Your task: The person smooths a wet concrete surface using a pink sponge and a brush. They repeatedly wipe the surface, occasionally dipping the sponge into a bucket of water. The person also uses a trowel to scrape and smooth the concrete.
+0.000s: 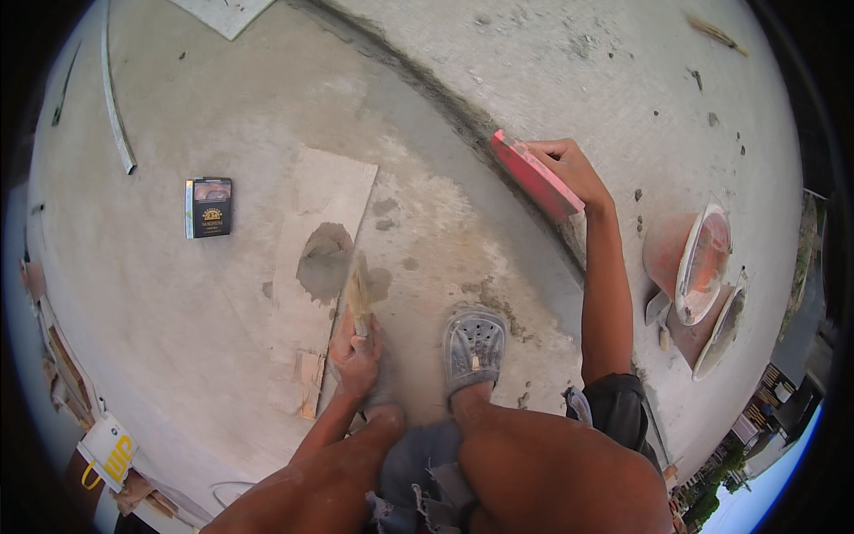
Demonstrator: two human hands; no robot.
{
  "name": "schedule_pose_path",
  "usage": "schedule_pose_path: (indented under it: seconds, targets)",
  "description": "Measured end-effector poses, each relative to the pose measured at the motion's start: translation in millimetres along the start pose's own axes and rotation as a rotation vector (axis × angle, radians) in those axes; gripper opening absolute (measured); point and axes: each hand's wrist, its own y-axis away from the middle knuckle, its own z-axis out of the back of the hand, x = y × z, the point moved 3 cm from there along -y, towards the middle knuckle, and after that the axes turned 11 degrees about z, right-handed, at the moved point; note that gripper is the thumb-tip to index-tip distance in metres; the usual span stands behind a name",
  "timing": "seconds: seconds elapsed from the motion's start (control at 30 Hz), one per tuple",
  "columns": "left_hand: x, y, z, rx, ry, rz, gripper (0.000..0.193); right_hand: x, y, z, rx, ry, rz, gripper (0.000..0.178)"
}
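Note:
My right hand (574,173) is closed round the back of a red float (534,178), which is tilted on its edge at the step in the concrete (463,116). A strip of wet grey mortar (525,240) runs along the lower side of this step. Nearer my feet, my left hand (356,358) grips a brush (359,294) with pale bristles pointing away from me. The brush is beside a flat, light board (336,187) that carries a heap of wet mortar (325,258). Part of the brush handle is hidden in my fingers.
A grey clog (475,347) is on my right foot. Two mortar-stained buckets (667,249) (712,334) lie tipped at the right. A dark cigarette pack (209,209) and a metal strip (116,98) lie left. Another brush (717,34) lies far right; a white bag (108,449) is lower left.

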Motion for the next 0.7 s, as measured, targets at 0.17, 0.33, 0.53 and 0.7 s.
schedule_pose_path:
  seconds: [0.17,0.33,0.53,0.7]
  targets:
    - [-6,0,-3,0.005,-0.007,0.015,0.087,-5,-34,-10,0.056,0.049,0.051,0.039]
    - [-7,1,0,0.009,0.011,0.007,0.081,-25,39,3,0.100,0.053,-0.038,0.037]
    - [-7,1,-5,0.018,0.036,0.011,0.076,-43,109,39,0.074,0.051,-0.199,0.036]
    - [-1,0,4,0.078,0.004,0.024,0.082,-13,35,20,-0.050,-0.006,-0.069,0.037]
